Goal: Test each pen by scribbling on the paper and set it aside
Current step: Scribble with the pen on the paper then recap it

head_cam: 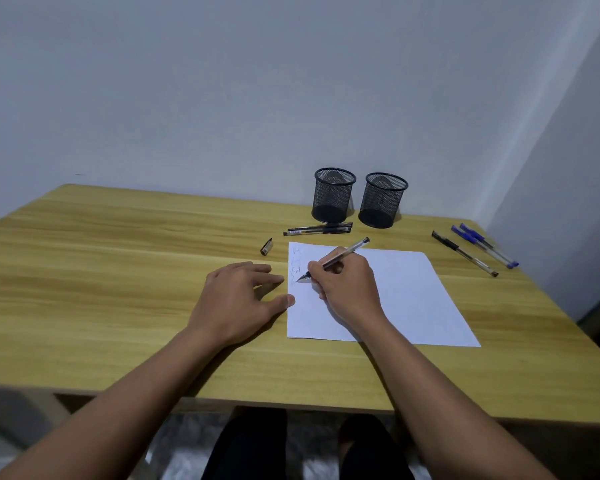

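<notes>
A white sheet of paper (395, 296) lies on the wooden table, with a few small scribbles near its upper left edge. My right hand (347, 285) grips an uncapped clear black pen (347, 252), its tip touching the paper by the lowest scribble. My left hand (239, 296) rests flat on the table, thumb tip pressing the paper's left edge. The pen's cap (266, 246) lies alone left of the sheet. Two capped black pens (317, 230) lie behind the paper. At the right lie one black pen (465, 253) and two blue pens (484, 244).
Two black mesh pen cups (333, 195) (382, 200) stand at the back near the wall. The wall corner closes in on the right, just behind the blue pens. The table's front edge (291, 407) runs below my forearms.
</notes>
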